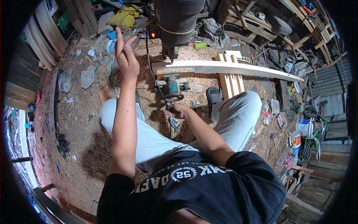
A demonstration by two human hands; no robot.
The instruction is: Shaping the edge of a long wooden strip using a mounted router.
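Observation:
My left hand (pixel 126 59) is raised at the upper middle with fingers apart and empty, left of a black switch box with a red light (pixel 153 34). My right hand (pixel 178 111) grips a small black object (pixel 169 109) below a dark handwheel (pixel 173 98). The handwheel sits on a teal metal vise-like fixture (pixel 173 86) under a dark upright machine (pixel 175 13) with a bit pointing down. A long pale wooden beam (pixel 242 69) lies across the fixture under the bit, stretching right over several slotted wooden pieces (pixel 226 84). A cable hangs beside the machine.
Stacked boards (pixel 41 37) lean at the upper left, and a yellow sack (pixel 123 16) lies behind my left hand. Wood scraps (pixel 253 28) pile at the upper right. Buckets (pixel 306 127) and coiled hose (pixel 310 149) sit along the corrugated wall at right. Shavings and plastic bags (pixel 88 76) litter the floor.

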